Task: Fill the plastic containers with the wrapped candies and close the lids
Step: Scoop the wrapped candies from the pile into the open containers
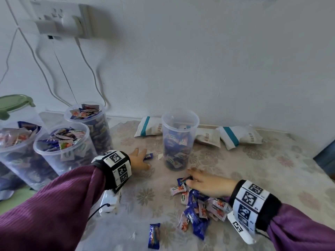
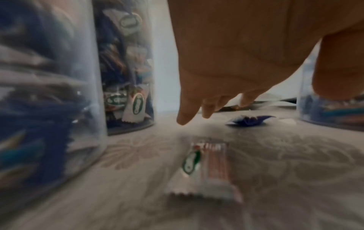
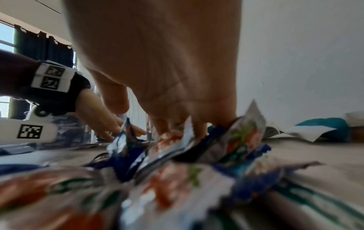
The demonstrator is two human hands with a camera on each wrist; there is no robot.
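On the flower-patterned tabletop (image 1: pixel 253 171), near the wall, a clear plastic container (image 1: pixel 178 140) stands upright and lidless, roughly half full of blue and white wrapped candies. To the left, three more clear containers stand close together: the back one (image 1: pixel 90 124) and the front one (image 1: pixel 63 147) are open and filled to the rim with candies, while the leftmost (image 1: pixel 16 138), also full, has a green lid (image 1: pixel 14 104) tilted above its rim. The left hand (image 1: pixel 139 160) rests low over the tabletop with fingers spread and relaxed, holding nothing; a single blue candy (image 1: pixel 149 156) lies at its fingertips. The right hand (image 1: pixel 208 183) reaches into a loose pile of candies (image 1: pixel 201 209) in front of the half-full container, fingers curled down among the wrappers; whether they have hold of any I cannot tell. Another blue candy (image 1: pixel 154 236) lies apart at the near edge. Three white packets (image 1: pixel 235 136) lie behind the half-full container.
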